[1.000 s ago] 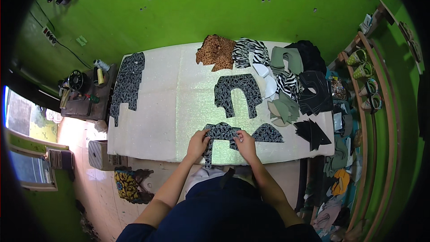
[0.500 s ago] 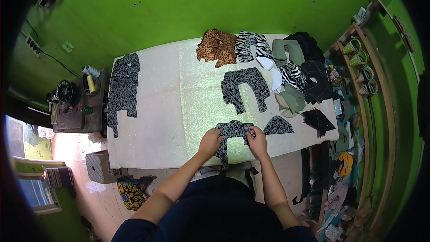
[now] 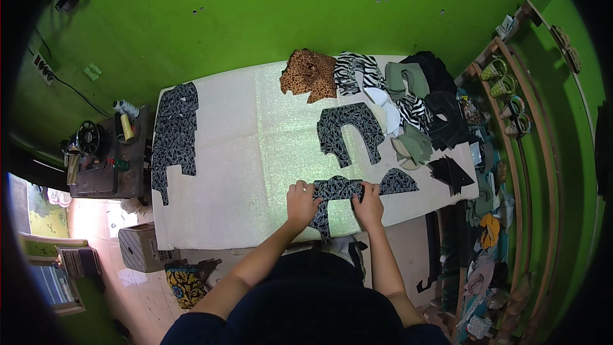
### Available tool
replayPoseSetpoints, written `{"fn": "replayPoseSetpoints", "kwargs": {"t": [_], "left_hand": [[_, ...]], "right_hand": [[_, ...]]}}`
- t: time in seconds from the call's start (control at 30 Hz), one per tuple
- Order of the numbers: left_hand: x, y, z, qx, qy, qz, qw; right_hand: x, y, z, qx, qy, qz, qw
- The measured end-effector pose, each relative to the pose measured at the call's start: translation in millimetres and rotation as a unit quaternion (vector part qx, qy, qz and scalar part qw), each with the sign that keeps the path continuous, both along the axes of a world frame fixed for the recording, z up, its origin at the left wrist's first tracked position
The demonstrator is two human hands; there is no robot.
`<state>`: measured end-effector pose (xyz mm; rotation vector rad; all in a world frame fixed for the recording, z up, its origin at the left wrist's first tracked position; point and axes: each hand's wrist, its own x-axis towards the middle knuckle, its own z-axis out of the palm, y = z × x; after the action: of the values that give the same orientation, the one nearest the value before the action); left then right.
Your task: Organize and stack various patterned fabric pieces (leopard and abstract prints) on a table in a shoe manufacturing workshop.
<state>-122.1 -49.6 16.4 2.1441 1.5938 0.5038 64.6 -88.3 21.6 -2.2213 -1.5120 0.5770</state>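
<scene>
- The left hand (image 3: 301,206) grasps the left end of a black-and-grey patterned cut piece (image 3: 338,188), with its thumb turned inward on the near side.
- The right hand (image 3: 368,206) pinches the right end of this same piece; how hard each hand presses, I cannot tell.
- The piece is at the near side of the cloth-covered table (image 3: 227,172), between the two hands, and its narrow leg (image 3: 323,222) points down to the table's near edge.
- To handle it well, I think both ends need an equal, light pull, so that the middle band lies flat and is not stretched.
- The leg seems easy to catch at the edge or against the body; it is better to lay it fully on the table.
- The semicircular patterned piece (image 3: 400,181) lies just beside the right hand, so this hand should move with care there.
- The arch-shaped patterned piece (image 3: 335,134) lies farther in, apart from the fingers, and can rest undisturbed.
</scene>
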Motion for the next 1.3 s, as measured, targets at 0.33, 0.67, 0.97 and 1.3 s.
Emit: {"fn": "replayPoseSetpoints", "kwargs": {"t": [0.33, 0.67, 0.97, 1.3], "left_hand": [[0, 3, -5, -0.094, 0.004, 0.049, 0.994], [-3, 0, 0, -0.15, -0.056, 0.001, 0.987], [-38, -22, -15, -0.134, -0.259, 0.125, 0.948], [-122, -100, 22, -0.196, -0.267, 0.277, 0.902]], "right_hand": [[2, 2, -4, -0.051, -0.055, -0.065, 0.995], [2, -5, -4, -0.002, -0.164, 0.035, 0.986], [-15, -13, 10, 0.096, -0.033, 0.106, 0.989], [-76, -26, -27, -0.029, 0.389, 0.181, 0.903]]}}
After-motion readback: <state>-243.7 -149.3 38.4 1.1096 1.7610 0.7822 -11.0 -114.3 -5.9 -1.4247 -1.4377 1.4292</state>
